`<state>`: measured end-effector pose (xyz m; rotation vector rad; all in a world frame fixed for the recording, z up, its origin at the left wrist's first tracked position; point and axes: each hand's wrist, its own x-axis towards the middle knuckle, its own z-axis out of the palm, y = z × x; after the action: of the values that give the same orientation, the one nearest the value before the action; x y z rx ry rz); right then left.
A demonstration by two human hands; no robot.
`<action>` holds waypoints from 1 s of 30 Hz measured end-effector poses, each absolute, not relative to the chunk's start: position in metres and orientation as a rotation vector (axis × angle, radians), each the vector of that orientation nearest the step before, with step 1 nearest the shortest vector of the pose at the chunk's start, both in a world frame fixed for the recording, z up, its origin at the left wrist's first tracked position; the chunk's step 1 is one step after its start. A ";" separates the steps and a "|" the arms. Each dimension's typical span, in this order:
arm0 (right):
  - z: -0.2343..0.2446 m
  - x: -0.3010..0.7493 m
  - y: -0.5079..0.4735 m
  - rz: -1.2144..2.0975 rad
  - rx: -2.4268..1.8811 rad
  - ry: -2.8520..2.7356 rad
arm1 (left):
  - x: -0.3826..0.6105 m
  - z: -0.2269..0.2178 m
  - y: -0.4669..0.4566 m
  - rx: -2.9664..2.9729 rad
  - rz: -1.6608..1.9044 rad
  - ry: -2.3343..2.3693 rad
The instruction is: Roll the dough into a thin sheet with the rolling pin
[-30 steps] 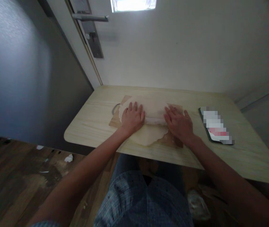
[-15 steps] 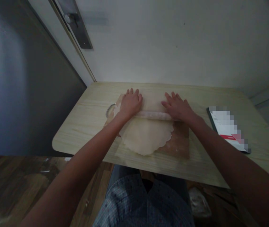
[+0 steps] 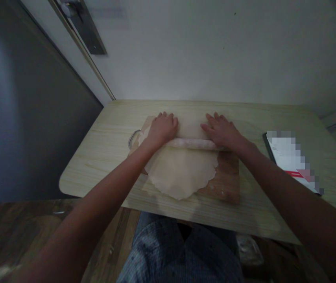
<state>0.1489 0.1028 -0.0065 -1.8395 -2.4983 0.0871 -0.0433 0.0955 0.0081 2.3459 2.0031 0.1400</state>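
Note:
A thin, wide sheet of dough [image 3: 182, 173] with an uneven edge lies over a brown wooden cutting board [image 3: 225, 177] and hangs past its near edge. Across the dough rests a pale, floury rolling pin [image 3: 193, 144]. My left hand [image 3: 163, 127] lies over the pin's left end, palm down, fingers reaching forward and slightly bent. On the right end presses my right hand [image 3: 221, 129], its fingers spread and pointing away from me. Both hands are open on top of the pin and hide its ends.
A metal ring handle [image 3: 133, 139] sticks out at the board's left. On the light wooden table [image 3: 94, 153], a flat dark-edged object with a blurred white and red face [image 3: 288, 157] lies to the right. A white door with a metal lock plate [image 3: 88, 31] stands behind.
The view has shifted slightly, so the table's near edge and the dough's near edge sit lower. My hands stay on the rolling pin in nearly the same pose.

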 end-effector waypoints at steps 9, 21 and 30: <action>0.007 0.144 0.083 0.204 -1.940 -2.560 | -0.043 0.011 0.077 2.291 0.111 2.084; 0.005 0.146 0.059 0.065 -1.768 -2.525 | -0.041 0.013 0.052 2.334 0.011 2.060; 0.007 0.143 0.030 -0.069 -1.728 -2.469 | -0.039 0.011 0.022 2.429 0.089 2.090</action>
<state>0.1428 0.0299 0.0068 -1.7280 -2.4693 -0.0692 -0.0390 0.0215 0.0108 2.4287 2.0903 0.0891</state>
